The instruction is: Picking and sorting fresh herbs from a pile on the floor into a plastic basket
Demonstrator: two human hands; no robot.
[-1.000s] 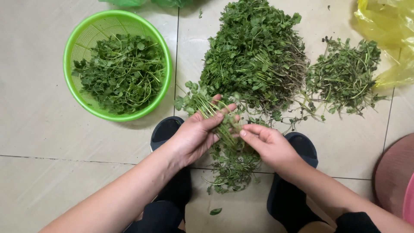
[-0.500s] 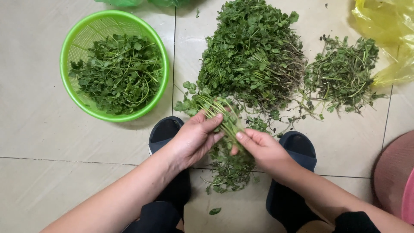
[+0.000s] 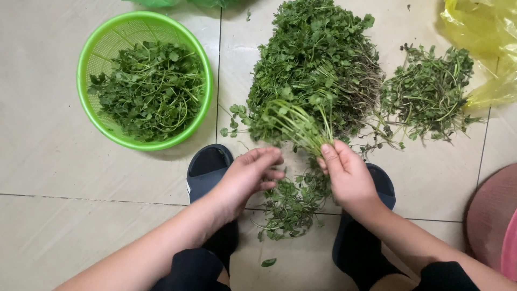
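I am sorting leafy greens on the tiled floor. My right hand (image 3: 350, 178) pinches a bunch of stems (image 3: 296, 121) at its base, leaves fanning up and left, long axis diagonal. My left hand (image 3: 250, 175) hangs released just beside it, fingers curled, holding nothing. Next, I judge, that hand must pick through the stems.

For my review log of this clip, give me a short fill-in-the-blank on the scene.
1. The right hand pinches a bunch of green stems by its ____ end.
2. The round basket holding picked greens is ____ in colour.
3. The left hand is ____, holding nothing.

Missing words: stem; green; open
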